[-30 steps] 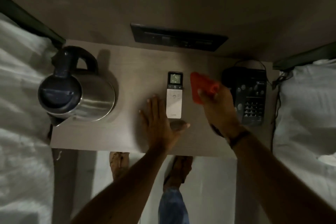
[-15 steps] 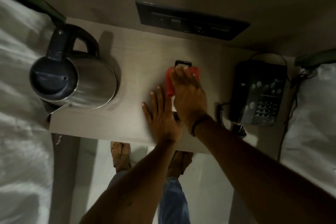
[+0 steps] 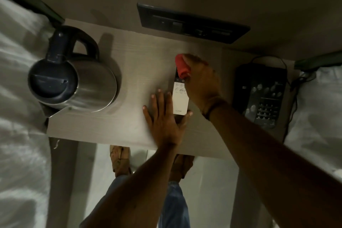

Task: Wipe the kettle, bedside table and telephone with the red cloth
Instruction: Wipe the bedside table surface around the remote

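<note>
A steel kettle [image 3: 81,81] with a dark lid and handle stands at the left end of the wooden bedside table [image 3: 140,65]. A black telephone [image 3: 262,94] lies at the right end. My right hand [image 3: 201,81] is shut on the red cloth [image 3: 182,66], which rests on the top end of a white remote control [image 3: 180,100] in the table's middle. My left hand [image 3: 164,118] lies flat and open on the table, with its fingers against the remote's left side and its thumb at the remote's near end.
A dark switch panel [image 3: 192,24] is on the wall behind the table. White bedding [image 3: 20,135] flanks the table on the left and more bedding [image 3: 318,113] on the right. The phone's cord [image 3: 294,87] trails at its right. My feet [image 3: 120,159] stand below the table's front edge.
My right hand has moved the red cloth from near the telephone leftward onto the remote, then toward its top end. My left hand stays flat beside the remote.
</note>
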